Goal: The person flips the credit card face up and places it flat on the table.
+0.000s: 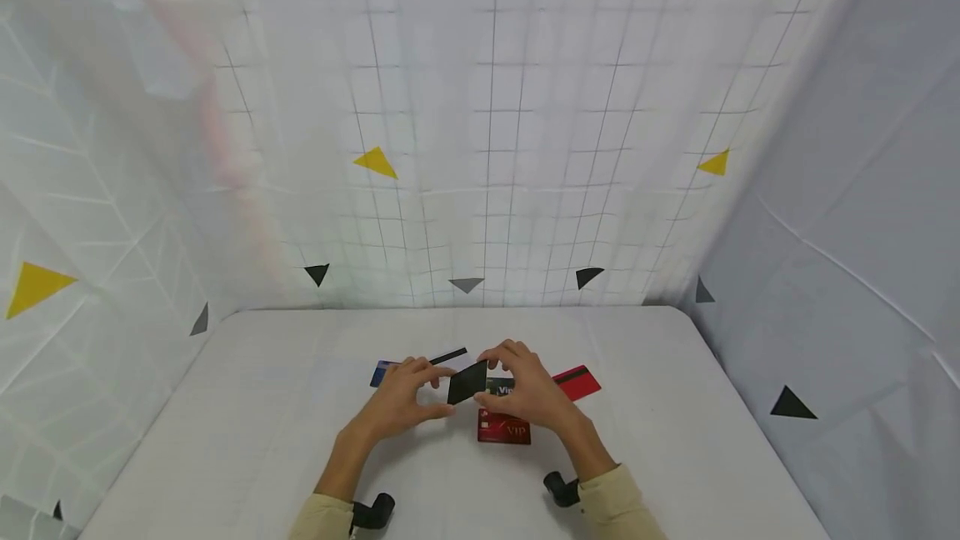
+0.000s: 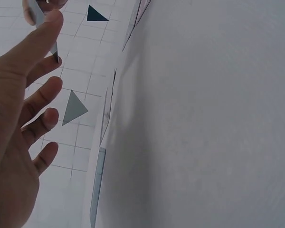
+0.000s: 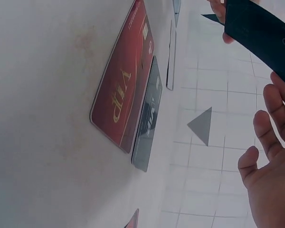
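Observation:
A dark card (image 1: 467, 382) is held up between both hands, above the table. My left hand (image 1: 401, 397) pinches its left edge with thumb and index finger, the other fingers spread apart. On the opposite edge, my right hand (image 1: 532, 390) grips the card between thumb and fingers. The card's face with lettering shows in the right wrist view (image 3: 259, 38), while the left wrist view has it nearly edge-on. Below the right hand lie a red VIP card (image 1: 504, 432) and, just behind it, a dark VIP card (image 3: 148, 118), partly covered by that hand in the head view.
A red card with a black stripe (image 1: 577, 382) lies to the right. At the left are a blue card (image 1: 381, 372) and a pale card with a black stripe (image 1: 448, 356), partly behind the left hand. White sheeting with a grid (image 1: 510, 148) surrounds the white table (image 1: 247, 440).

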`<action>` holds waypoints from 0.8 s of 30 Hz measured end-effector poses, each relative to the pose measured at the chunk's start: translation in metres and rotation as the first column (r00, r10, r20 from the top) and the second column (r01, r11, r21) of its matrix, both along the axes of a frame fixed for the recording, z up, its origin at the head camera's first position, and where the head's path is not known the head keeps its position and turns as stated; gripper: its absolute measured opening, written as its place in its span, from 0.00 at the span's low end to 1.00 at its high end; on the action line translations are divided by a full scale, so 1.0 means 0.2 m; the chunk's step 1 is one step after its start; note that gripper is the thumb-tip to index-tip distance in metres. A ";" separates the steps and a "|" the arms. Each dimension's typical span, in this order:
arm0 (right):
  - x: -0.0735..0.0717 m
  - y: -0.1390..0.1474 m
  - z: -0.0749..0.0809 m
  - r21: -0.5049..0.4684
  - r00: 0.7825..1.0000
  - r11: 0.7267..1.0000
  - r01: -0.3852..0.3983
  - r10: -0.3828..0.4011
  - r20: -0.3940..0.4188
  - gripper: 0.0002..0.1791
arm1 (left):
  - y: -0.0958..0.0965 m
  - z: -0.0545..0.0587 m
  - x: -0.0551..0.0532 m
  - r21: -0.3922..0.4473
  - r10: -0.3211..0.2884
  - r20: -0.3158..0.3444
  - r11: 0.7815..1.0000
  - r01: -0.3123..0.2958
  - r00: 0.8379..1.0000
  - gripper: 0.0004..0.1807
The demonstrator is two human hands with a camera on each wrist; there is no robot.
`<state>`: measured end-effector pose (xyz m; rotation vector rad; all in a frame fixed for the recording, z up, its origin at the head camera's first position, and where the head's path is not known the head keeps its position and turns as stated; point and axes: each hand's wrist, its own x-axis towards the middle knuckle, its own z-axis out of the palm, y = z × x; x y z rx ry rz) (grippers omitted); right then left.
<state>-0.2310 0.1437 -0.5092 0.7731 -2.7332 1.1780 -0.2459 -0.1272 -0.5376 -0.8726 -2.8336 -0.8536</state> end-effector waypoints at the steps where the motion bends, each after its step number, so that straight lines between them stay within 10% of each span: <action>1: 0.00 -0.01 0.00 -0.013 1.000 1.000 -0.004 0.004 0.001 0.28 | 0.00 0.00 0.00 -0.001 -0.002 0.011 1.000 0.002 1.000 0.31; 24: 0.04 -0.06 0.02 -0.114 0.999 0.993 -0.042 0.044 0.016 0.27 | 0.10 0.01 0.02 0.048 -0.072 0.045 0.996 0.069 0.996 0.29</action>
